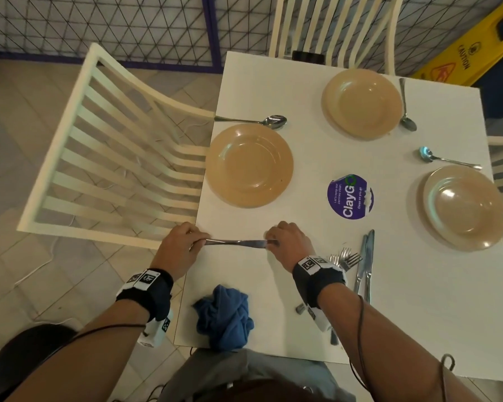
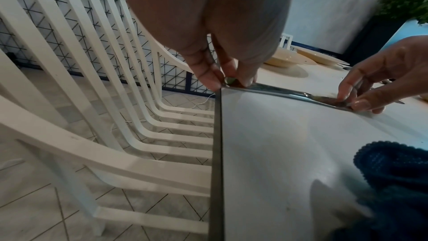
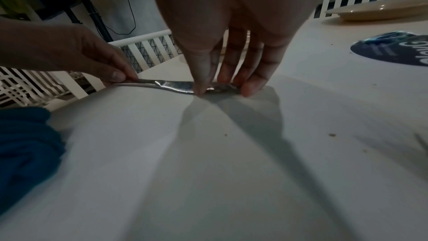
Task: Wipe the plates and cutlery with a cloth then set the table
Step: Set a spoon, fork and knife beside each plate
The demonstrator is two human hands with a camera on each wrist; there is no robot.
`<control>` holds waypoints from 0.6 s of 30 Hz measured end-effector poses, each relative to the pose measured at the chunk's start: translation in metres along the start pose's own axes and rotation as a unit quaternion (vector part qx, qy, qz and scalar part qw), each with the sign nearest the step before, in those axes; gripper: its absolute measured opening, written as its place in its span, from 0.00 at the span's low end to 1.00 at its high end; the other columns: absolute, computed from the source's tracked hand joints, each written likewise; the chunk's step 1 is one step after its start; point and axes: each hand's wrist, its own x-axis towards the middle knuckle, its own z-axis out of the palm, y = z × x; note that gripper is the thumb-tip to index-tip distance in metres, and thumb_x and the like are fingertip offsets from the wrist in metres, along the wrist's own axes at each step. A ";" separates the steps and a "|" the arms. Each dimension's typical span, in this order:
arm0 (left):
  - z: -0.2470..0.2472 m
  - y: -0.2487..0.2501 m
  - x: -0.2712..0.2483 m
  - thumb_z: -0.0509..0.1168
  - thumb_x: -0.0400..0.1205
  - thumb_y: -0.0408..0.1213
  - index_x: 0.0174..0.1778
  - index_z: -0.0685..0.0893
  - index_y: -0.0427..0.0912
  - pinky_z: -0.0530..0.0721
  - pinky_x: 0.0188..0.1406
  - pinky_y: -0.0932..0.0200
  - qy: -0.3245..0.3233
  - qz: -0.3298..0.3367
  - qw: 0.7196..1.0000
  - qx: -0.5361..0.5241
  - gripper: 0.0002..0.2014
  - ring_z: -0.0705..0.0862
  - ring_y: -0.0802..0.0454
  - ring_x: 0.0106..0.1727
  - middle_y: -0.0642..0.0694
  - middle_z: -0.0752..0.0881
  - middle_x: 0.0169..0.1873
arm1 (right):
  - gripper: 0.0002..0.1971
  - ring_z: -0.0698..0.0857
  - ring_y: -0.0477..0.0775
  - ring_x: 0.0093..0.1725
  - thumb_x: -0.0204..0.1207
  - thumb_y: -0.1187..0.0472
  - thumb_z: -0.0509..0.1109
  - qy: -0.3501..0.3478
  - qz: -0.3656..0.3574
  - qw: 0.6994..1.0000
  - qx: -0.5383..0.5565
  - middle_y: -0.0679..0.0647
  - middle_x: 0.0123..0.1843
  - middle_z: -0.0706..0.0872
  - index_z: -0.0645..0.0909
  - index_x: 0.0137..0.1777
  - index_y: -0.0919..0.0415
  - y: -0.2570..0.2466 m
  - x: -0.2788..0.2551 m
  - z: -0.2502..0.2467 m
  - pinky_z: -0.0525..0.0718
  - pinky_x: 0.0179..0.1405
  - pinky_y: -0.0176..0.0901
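A steel knife lies flat near the left edge of the white table, just below the nearest tan plate. My left hand pinches its handle end at the table edge. My right hand pinches the blade end between thumb and fingers. A crumpled blue cloth sits on the table near my body, untouched. Two more tan plates sit farther off, each with a spoon beside it. A third spoon lies above the nearest plate.
Forks and two knives lie by my right wrist. A purple round sticker marks the table's middle. White slatted chairs stand at the left, far and right sides. A yellow caution sign stands at the back right.
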 end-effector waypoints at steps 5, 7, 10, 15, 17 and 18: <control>-0.002 0.012 -0.001 0.69 0.84 0.34 0.63 0.89 0.46 0.79 0.57 0.57 0.008 -0.024 1.000 0.009 0.13 0.77 0.51 0.55 0.50 0.83 0.53 | 0.11 0.81 0.52 0.59 0.81 0.52 0.70 0.040 0.011 0.998 0.057 0.48 0.58 0.83 0.85 0.61 0.50 0.014 -0.013 -0.009 0.83 0.55 0.52; -0.003 0.027 -0.002 0.68 0.84 0.33 0.64 0.89 0.46 0.77 0.58 0.58 0.024 -0.032 0.999 0.011 0.14 0.76 0.51 0.57 0.50 0.84 0.54 | 0.10 0.83 0.51 0.55 0.81 0.53 0.70 0.084 0.024 0.992 0.089 0.47 0.56 0.84 0.85 0.59 0.50 0.029 -0.024 -0.020 0.83 0.54 0.49; -0.001 0.066 -0.006 0.67 0.85 0.34 0.62 0.89 0.47 0.77 0.56 0.60 0.028 -0.012 0.999 -0.027 0.12 0.79 0.52 0.54 0.53 0.85 0.51 | 0.08 0.84 0.50 0.51 0.81 0.55 0.70 0.142 0.052 0.980 0.127 0.47 0.54 0.85 0.86 0.58 0.52 0.058 -0.048 -0.039 0.82 0.53 0.45; 0.033 0.142 -0.005 0.64 0.86 0.45 0.60 0.88 0.60 0.84 0.53 0.57 -0.100 0.005 0.993 -0.058 0.10 0.84 0.60 0.49 0.61 0.86 0.51 | 0.09 0.85 0.54 0.54 0.80 0.55 0.71 0.189 0.134 0.960 0.154 0.48 0.59 0.83 0.85 0.59 0.50 0.116 -0.087 -0.051 0.82 0.54 0.47; 0.054 0.171 -0.006 0.62 0.86 0.48 0.60 0.87 0.61 0.83 0.56 0.54 -0.140 0.009 0.990 -0.020 0.11 0.84 0.60 0.50 0.67 0.84 0.57 | 0.12 0.85 0.56 0.57 0.80 0.54 0.70 0.166 0.166 0.960 0.153 0.50 0.64 0.82 0.84 0.62 0.51 0.133 -0.097 -0.049 0.81 0.57 0.46; 0.065 0.184 -0.007 0.61 0.86 0.49 0.60 0.86 0.61 0.83 0.56 0.54 -0.162 0.008 0.987 0.006 0.11 0.85 0.58 0.52 0.67 0.83 0.57 | 0.13 0.84 0.56 0.59 0.80 0.54 0.69 0.148 0.177 0.961 0.154 0.50 0.66 0.82 0.83 0.63 0.51 0.139 -0.099 -0.048 0.81 0.59 0.47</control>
